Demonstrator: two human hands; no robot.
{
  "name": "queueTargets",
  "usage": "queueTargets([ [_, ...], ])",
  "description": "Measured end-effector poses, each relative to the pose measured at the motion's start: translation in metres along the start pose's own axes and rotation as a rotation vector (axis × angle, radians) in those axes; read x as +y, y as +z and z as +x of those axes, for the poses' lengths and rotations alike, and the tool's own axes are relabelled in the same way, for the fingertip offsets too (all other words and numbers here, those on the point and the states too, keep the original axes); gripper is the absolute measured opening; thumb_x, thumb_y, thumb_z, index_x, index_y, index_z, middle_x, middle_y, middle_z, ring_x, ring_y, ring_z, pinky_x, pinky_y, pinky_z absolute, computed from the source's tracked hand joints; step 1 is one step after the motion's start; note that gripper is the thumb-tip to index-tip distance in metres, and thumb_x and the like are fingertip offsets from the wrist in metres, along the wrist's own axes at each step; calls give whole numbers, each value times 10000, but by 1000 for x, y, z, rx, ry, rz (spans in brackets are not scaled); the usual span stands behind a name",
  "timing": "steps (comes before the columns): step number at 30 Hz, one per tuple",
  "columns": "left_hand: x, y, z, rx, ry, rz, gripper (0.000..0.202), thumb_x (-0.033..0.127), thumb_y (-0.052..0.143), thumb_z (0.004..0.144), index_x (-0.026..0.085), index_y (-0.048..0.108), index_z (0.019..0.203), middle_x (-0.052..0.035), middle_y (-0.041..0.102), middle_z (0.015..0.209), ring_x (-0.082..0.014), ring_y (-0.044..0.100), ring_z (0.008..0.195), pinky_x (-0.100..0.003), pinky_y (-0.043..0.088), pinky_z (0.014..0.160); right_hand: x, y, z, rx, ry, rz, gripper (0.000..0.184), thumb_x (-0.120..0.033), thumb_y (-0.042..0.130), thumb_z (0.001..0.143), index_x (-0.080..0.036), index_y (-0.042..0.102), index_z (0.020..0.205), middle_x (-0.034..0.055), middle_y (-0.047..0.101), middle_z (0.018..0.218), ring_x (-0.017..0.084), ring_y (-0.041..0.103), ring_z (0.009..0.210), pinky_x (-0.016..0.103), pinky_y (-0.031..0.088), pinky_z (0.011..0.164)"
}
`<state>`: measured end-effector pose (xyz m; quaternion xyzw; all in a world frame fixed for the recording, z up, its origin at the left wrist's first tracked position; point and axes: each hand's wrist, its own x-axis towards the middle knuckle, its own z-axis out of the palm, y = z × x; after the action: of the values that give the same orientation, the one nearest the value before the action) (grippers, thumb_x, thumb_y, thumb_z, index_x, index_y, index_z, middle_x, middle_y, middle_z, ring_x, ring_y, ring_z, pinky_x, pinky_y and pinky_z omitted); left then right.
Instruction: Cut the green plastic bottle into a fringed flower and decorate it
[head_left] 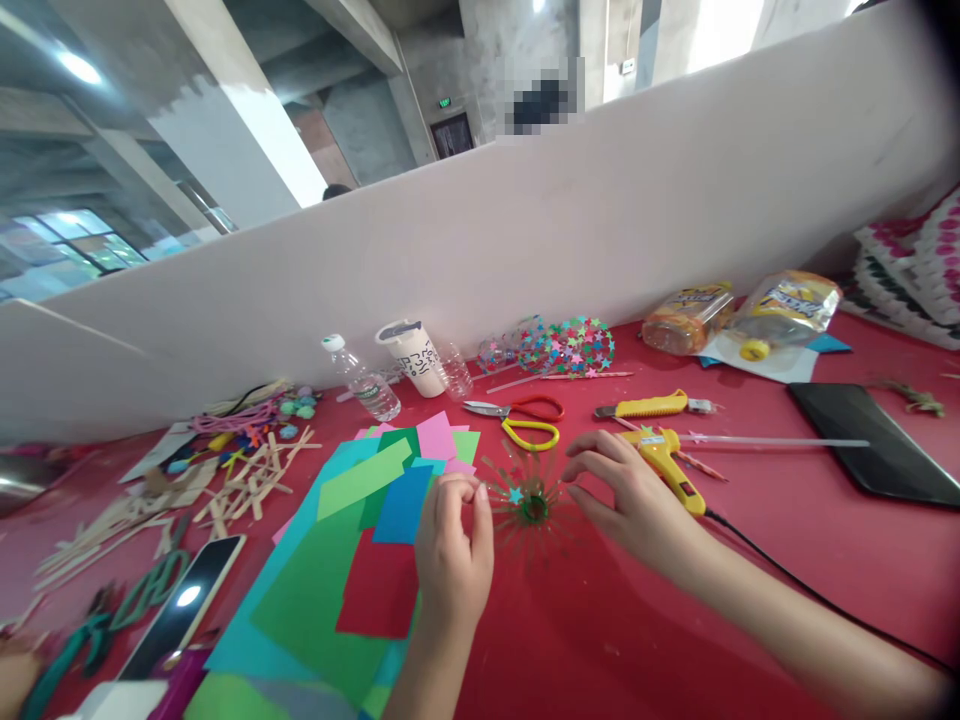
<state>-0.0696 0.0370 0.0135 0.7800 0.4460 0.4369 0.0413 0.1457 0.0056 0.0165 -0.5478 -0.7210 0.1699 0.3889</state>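
Note:
My left hand (pixel 455 540) is raised over the edge of the coloured papers, thumb and fingers pressed together; whatever they may pinch is too small to make out. To its right on the red table lies a green plastic piece cut into spread strips (pixel 535 510), with a blue-green star (pixel 515 495) on one side. My right hand (pixel 619 490) hovers just right of those strips, its fingers bent and apart with nothing seen in them. Close behind that hand is a yellow glue gun (pixel 664 465) with a clear glue stick. Red-and-yellow scissors (pixel 529 418) lie beyond the strips.
Stacked coloured paper (pixel 322 600), a phone (pixel 184 610), pliers (pixel 90 635) and wooden sticks (pixel 259 480) fill the left side. Along the white partition (pixel 525 240) stand a water bottle (pixel 364 380) and cup (pixel 412 358). A yellow cutter (pixel 645 406) and black tablet (pixel 881 440) lie right.

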Motion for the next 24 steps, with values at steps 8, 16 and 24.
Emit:
queueTargets([
  [8, 5, -14, 6, 18, 18, 82, 274, 134, 458, 914, 213, 343, 678, 40, 353, 618, -119, 374, 581, -247, 337, 576, 6, -13, -4, 2, 10, 6, 105, -137, 516, 862, -218, 580, 878, 60, 547, 1042, 209, 533, 987, 376, 444, 859],
  [16, 19, -28, 12, 28, 23, 7, 252, 124, 521, 885, 203, 456, 655, 45, 457, 576, -101, 478, 552, -224, 407, 584, 29, -35, -18, 40, 57, -1, 96, -184, 489, 885, -229, 573, 895, 70, 541, 1066, 227, 545, 993, 388, 444, 847],
  [24, 13, 0, 9, -253, -218, -144, 193, 273, 518, 897, 277, 563, 1085, -56, 479, 1315, -207, 407, 1286, -388, 352, 1068, 13, -23, -15, -59, 38, 30, 76, -179, 498, 900, -226, 558, 910, 55, 593, 1029, 203, 572, 978, 366, 457, 861],
])
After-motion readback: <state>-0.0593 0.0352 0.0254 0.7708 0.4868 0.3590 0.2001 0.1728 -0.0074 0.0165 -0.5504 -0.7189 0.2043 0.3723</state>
